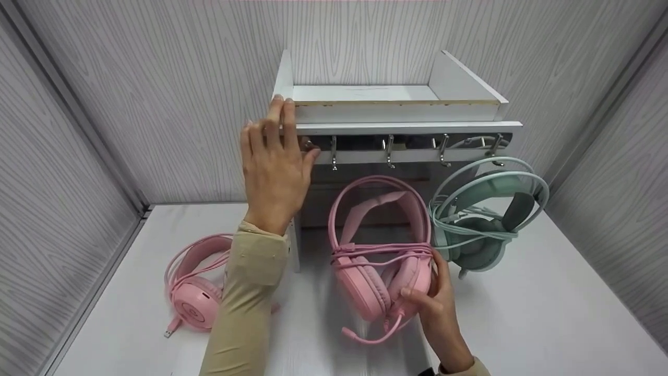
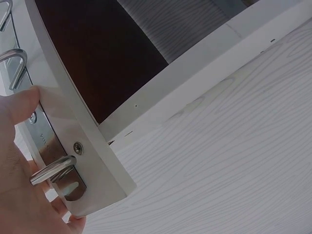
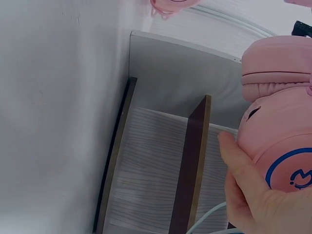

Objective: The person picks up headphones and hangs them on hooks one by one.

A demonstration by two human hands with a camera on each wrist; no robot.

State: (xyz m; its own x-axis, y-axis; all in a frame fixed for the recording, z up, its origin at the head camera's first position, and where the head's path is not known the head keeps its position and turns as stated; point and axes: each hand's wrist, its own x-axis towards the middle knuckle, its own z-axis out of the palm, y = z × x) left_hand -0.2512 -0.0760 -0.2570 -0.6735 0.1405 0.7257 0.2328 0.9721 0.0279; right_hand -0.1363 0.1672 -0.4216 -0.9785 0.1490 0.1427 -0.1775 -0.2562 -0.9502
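My left hand point(image 1: 276, 169) grips the left end of a white rack point(image 1: 412, 127) with a row of metal hooks point(image 1: 390, 151). In the left wrist view its thumb point(image 2: 23, 103) lies on the front of the hook strip, and fingertips show past the board's far edge. Below the hooks, my right hand point(image 1: 438, 308) holds a pink headset point(image 1: 365, 287) by its right ear cup. The headset is upright, its headband under the hooks, its cable wrapped around it and its microphone pointing down. In the right wrist view, fingers press against the ear cup point(image 3: 278, 122).
A mint-green headset point(image 1: 480, 235) hangs at the rightmost hook, its cable wound round it. Another pink headset point(image 1: 195, 303) lies on the white table point(image 1: 522, 324), partly behind my left forearm. The rack's open top tray point(image 1: 365, 93) stands near the patterned back wall point(image 1: 209, 78).
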